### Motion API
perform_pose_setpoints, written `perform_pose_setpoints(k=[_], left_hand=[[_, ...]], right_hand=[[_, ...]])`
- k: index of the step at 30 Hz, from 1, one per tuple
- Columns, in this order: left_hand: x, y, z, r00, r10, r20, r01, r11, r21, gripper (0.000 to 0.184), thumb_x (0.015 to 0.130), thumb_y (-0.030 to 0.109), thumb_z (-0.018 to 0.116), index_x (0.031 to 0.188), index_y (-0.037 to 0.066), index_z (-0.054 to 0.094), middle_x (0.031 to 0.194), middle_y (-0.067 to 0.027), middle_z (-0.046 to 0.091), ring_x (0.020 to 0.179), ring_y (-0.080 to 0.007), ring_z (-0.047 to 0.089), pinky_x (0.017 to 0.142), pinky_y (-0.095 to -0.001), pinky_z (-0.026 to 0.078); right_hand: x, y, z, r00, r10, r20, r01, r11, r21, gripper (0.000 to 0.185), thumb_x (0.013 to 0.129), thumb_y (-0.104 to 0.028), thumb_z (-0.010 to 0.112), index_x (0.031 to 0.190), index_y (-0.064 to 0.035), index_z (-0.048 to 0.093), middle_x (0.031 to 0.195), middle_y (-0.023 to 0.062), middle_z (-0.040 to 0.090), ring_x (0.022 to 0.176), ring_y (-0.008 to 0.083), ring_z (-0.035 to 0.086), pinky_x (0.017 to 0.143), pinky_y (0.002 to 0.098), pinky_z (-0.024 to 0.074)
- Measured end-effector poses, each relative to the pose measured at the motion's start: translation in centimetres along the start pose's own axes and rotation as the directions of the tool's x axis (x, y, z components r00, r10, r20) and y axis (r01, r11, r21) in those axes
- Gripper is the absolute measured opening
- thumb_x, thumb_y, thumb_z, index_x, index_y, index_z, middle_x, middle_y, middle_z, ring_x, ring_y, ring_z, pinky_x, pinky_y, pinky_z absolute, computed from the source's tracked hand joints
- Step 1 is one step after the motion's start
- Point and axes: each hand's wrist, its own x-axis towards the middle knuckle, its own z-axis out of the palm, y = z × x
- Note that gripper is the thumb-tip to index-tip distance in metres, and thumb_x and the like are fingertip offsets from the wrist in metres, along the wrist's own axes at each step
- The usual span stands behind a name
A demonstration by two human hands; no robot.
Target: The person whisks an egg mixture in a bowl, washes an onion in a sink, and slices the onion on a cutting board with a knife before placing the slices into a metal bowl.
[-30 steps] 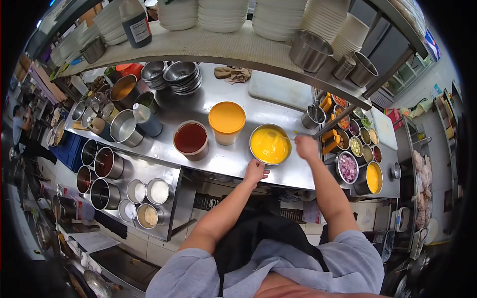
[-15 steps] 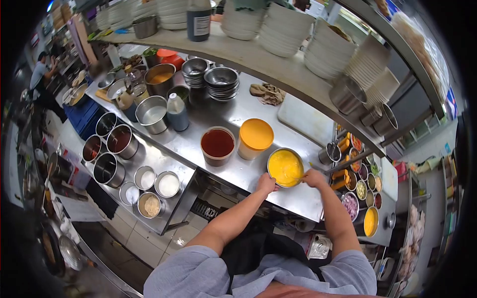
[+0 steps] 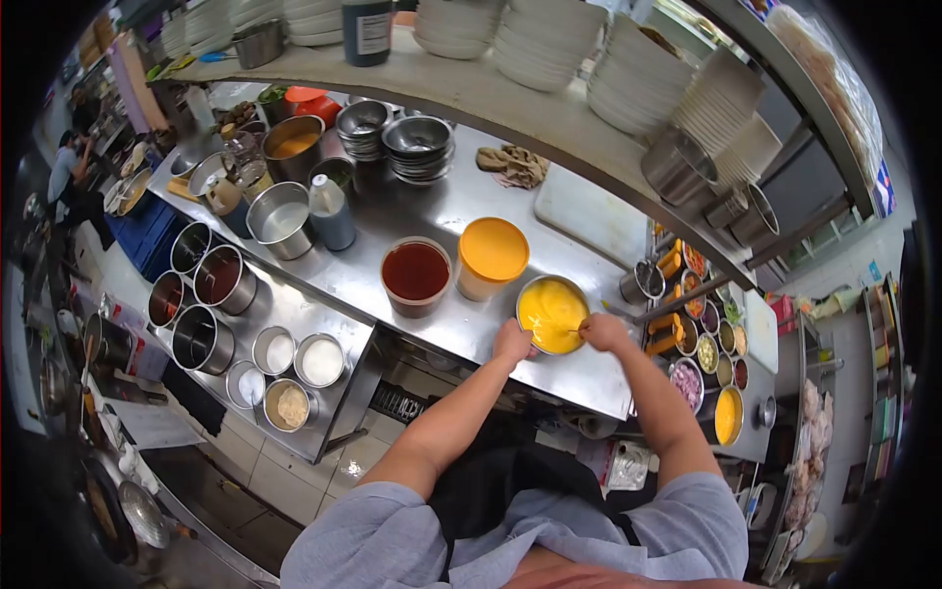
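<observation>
A round metal bowl [image 3: 586, 294] on the steel table holds a smooth yellow liquid [image 3: 548, 306], like beaten egg, with shiny streaks. My left hand [image 3: 512, 342] grips its near-left rim, fingers closed. At the right side, my right hand [image 3: 603, 332] is closed round a thin utensil whose working end dips into the liquid; its kind is too small to make out. Left of the bowl stand a clear tub with an orange-yellow lid [image 3: 494, 249] and a clear tub of dark red liquid [image 3: 416, 272].
A white cutting board [image 3: 592, 213] and a crumpled cloth [image 3: 513, 165] lie behind. Stacked metal bowls [image 3: 419, 147] and a squeeze bottle [image 3: 332, 213] stand further left. Overhead runs a shelf [image 3: 432, 86] with bowl stacks. Ingredient containers [image 3: 687, 384] line the right; several pots [image 3: 203, 339] stand left.
My right hand has swept the utensil leftward and inward over the bowl, and the yellow liquid's surface has swirled. My left hand keeps its grip on the rim. The whole view has shifted slightly.
</observation>
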Motion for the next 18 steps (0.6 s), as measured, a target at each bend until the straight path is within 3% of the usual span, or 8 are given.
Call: perform_pose_setpoints(k=[2, 3, 4, 6, 9, 11, 15, 18], left_hand=[[0.1, -0.3, 0.1, 0.988, 0.042, -0.148, -0.041, 0.999, 0.012, 0.034, 0.085, -0.001, 0.059, 0.117, -0.001, 0.048, 0.079, -0.0170, 0.068, 0.056, -0.0251, 0.069, 0.049, -0.0365, 0.054], [-0.1, -0.2, 0.2, 0.977, 0.099, -0.190, -0.106, 0.994, -0.025, 0.045, 0.083, -0.003, 0.058, 0.125, 0.006, 0.045, 0.078, -0.0148, 0.067, 0.054, -0.0256, 0.067, 0.048, -0.0364, 0.054], [-0.9, 0.5, 0.3, 0.968, 0.146, -0.206, -0.158, 0.986, -0.046, 0.054, 0.082, -0.004, 0.058, 0.132, 0.011, 0.045, 0.084, -0.0153, 0.068, 0.057, -0.0257, 0.068, 0.049, -0.0360, 0.054], [-1.1, 1.2, 0.2, 0.977, 0.134, -0.163, -0.135, 0.991, 0.000, 0.063, 0.082, -0.006, 0.057, 0.139, 0.016, 0.045, 0.097, -0.0168, 0.070, 0.059, -0.0246, 0.069, 0.051, -0.0347, 0.056], [-1.4, 1.9, -0.8, 0.992, 0.116, -0.054, -0.117, 0.993, -0.030, 0.069, 0.084, -0.009, 0.054, 0.147, 0.013, 0.038, 0.113, -0.0174, 0.065, 0.062, -0.0193, 0.069, 0.051, -0.0285, 0.055], [-1.5, 1.8, -0.8, 0.993, 0.105, -0.061, -0.106, 0.994, -0.014, 0.069, 0.086, -0.008, 0.053, 0.149, 0.014, 0.037, 0.108, -0.0152, 0.066, 0.062, -0.0178, 0.068, 0.050, -0.0275, 0.055], [-0.6, 1.3, -0.9, 0.994, 0.102, -0.042, -0.103, 0.994, -0.021, 0.071, 0.088, -0.008, 0.053, 0.152, 0.015, 0.033, 0.093, -0.0118, 0.065, 0.058, -0.0160, 0.065, 0.051, -0.0283, 0.056], [-1.0, 1.7, -0.8, 0.997, 0.069, -0.038, -0.069, 0.998, -0.010, 0.074, 0.088, -0.008, 0.053, 0.154, 0.015, 0.029, 0.086, -0.0103, 0.062, 0.058, -0.0157, 0.064, 0.052, -0.0287, 0.057]], right_hand=[[2.3, 4.1, 0.0, 0.991, 0.110, 0.076, -0.106, 0.993, -0.053, 0.028, 0.084, -0.029, 0.055, 0.095, -0.0157, 0.077, 0.096, 0.0169, 0.072, 0.091, 0.0369, 0.069, 0.081, 0.0490, 0.0545], [2.2, 3.5, -0.2, 0.966, 0.248, -0.078, -0.254, 0.963, -0.091, 0.027, 0.084, -0.027, 0.054, 0.094, -0.0162, 0.077, 0.097, 0.0156, 0.072, 0.091, 0.0371, 0.069, 0.080, 0.0483, 0.0547], [1.5, 1.6, -0.7, 0.956, 0.268, -0.122, -0.279, 0.957, -0.079, 0.026, 0.084, -0.025, 0.054, 0.093, -0.0148, 0.077, 0.099, 0.0147, 0.072, 0.093, 0.0370, 0.069, 0.081, 0.0484, 0.0547], [0.8, -0.9, 0.7, 0.989, 0.100, -0.105, -0.103, 0.994, -0.028, 0.026, 0.085, -0.023, 0.054, 0.095, -0.0161, 0.077, 0.101, 0.0149, 0.072, 0.093, 0.0364, 0.069, 0.082, 0.0488, 0.0545], [1.1, 2.2, -0.8, 0.997, 0.063, 0.047, -0.068, 0.991, 0.119, 0.028, 0.084, -0.021, 0.055, 0.101, -0.0213, 0.077, 0.104, 0.0152, 0.072, 0.096, 0.0332, 0.069, 0.083, 0.0452, 0.0551], [1.0, 1.7, -0.4, 0.985, 0.174, -0.019, -0.172, 0.982, 0.077, 0.028, 0.086, -0.023, 0.055, 0.104, -0.0207, 0.077, 0.104, 0.0132, 0.072, 0.094, 0.0341, 0.068, 0.084, 0.0451, 0.0538], [1.8, 2.3, 0.8, 1.000, -0.021, 0.011, 0.020, 0.999, 0.045, 0.030, 0.085, -0.022, 0.055, 0.107, -0.0259, 0.076, 0.105, 0.0085, 0.073, 0.097, 0.0305, 0.069, 0.083, 0.0451, 0.0547], [0.3, 0.4, -2.6, 0.983, 0.181, -0.037, -0.182, 0.983, -0.002, 0.027, 0.089, -0.022, 0.055, 0.107, -0.0192, 0.075, 0.106, 0.0123, 0.071, 0.098, 0.0320, 0.067, 0.086, 0.0428, 0.0529]])
